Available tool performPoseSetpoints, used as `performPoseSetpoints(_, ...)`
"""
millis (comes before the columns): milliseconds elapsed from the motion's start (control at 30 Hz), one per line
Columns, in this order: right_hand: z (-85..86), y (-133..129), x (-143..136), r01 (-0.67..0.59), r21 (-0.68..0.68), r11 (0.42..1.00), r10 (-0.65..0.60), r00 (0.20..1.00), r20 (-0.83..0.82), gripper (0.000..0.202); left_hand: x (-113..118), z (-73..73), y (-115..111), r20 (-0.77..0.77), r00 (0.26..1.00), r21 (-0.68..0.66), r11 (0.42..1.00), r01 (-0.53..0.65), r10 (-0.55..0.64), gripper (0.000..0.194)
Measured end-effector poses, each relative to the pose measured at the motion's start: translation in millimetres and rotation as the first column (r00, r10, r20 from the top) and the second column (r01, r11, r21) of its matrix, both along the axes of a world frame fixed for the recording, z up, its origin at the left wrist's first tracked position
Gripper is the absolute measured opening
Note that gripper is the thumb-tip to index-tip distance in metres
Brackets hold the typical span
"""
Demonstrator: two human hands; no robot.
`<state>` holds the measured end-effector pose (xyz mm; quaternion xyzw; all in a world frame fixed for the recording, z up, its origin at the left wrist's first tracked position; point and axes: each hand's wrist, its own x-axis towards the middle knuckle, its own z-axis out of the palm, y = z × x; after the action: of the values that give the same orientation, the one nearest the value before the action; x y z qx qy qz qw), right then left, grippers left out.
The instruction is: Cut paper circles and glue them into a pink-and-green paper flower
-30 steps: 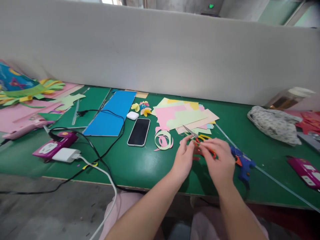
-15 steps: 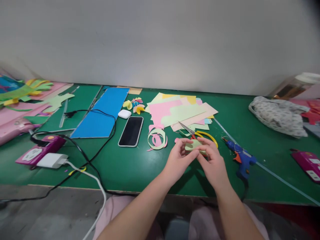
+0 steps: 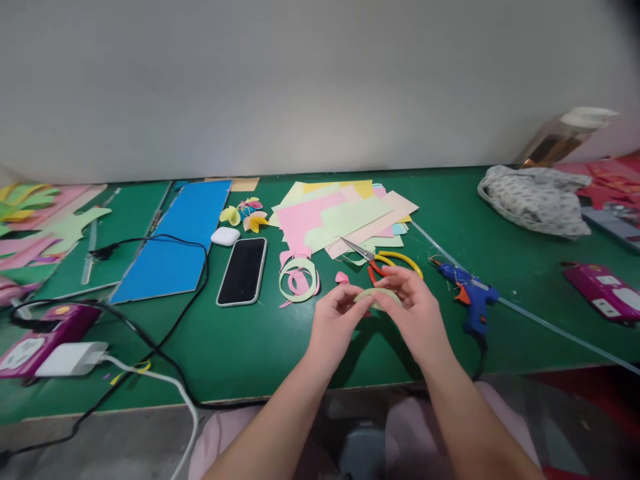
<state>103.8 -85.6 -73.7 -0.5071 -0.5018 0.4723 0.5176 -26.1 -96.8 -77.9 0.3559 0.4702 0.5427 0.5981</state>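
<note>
Between my two hands is a small piece of light green paper [image 3: 379, 294], bent into a curve. My left hand [image 3: 336, 321] pinches its left side, and my right hand [image 3: 411, 310] grips the right side, thumbs close together. My fingers cover much of the paper. Just beyond my hands lie scissors [image 3: 369, 255] with red and yellow handles, blades pointing away to the left. A small pink paper piece [image 3: 341, 277] rests by my left fingertips. Left of it are a light green paper ring [image 3: 283, 288] and pink paper scraps [image 3: 300, 283].
Sheets of coloured paper [image 3: 350, 220] are piled behind the scissors. A blue glue gun [image 3: 473, 293] with an orange trigger lies to the right, near a pouch [image 3: 533, 200]. On the left are a phone [image 3: 242, 272], a white case [image 3: 225, 236], paper flowers [image 3: 255, 221], a blue board [image 3: 175, 240] and cables [image 3: 170, 363].
The light green paper is now bowed upward and seen more edge-on, where before it showed a flatter face. Both hands still hold it. The camera view has shifted toward the right.
</note>
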Motion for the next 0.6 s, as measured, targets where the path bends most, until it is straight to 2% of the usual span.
performPoseSetpoints(133,0.6,1.3,2.3,-0.009,0.003,1.000,0.009,0.997,-0.076,0.039,3.2,2.7,3.0,0.049,0.997,0.012,0.998,-0.067,0.067,0.023)
performPoseSetpoints(300,2.7,1.5,5.8,0.011,0.007,1.000,-0.011,1.000,-0.029,0.037,5.7,3.0,4.7,0.086,0.990,0.028,0.993,-0.115,0.112,0.033)
performPoseSetpoints(467,3.5,-0.3,4.4,0.031,0.028,0.999,-0.031,0.999,0.019,0.034,8.2,1.8,4.1,0.106,0.991,0.044,0.996,-0.082,0.077,0.043)
performPoseSetpoints(600,3.6,-1.3,3.6,0.025,0.038,0.999,-0.026,1.000,0.017,0.034,9.1,0.4,2.7,0.063,0.995,0.059,0.995,-0.081,0.077,0.037)
